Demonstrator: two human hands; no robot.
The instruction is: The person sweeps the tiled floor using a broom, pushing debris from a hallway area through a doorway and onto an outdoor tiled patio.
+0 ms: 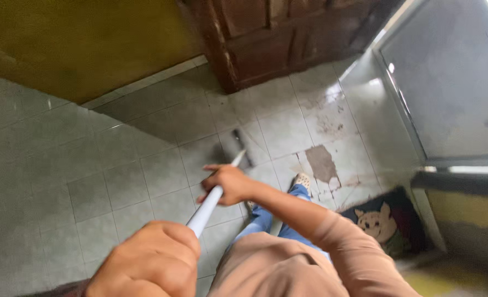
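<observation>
Both of my hands grip a long white pole (211, 202) that slants down toward the tiled floor. My left hand (150, 264) closes around the upper end, close to the camera at the bottom of the view. My right hand (227, 184), in a peach sleeve, holds the pole further down. At the pole's far end a dark grey head (242, 146) rests on the pale green tiles (145, 165). My legs in blue jeans (266, 217) and one light shoe (302, 180) show below the right arm.
A dark wooden door (277, 38) stands at the top centre beside a yellow wall (79, 38). A grey metal door (453, 82) fills the right side. A mat with a cartoon bear (384, 220) lies at lower right. A broken tile patch (321, 162) is near my foot.
</observation>
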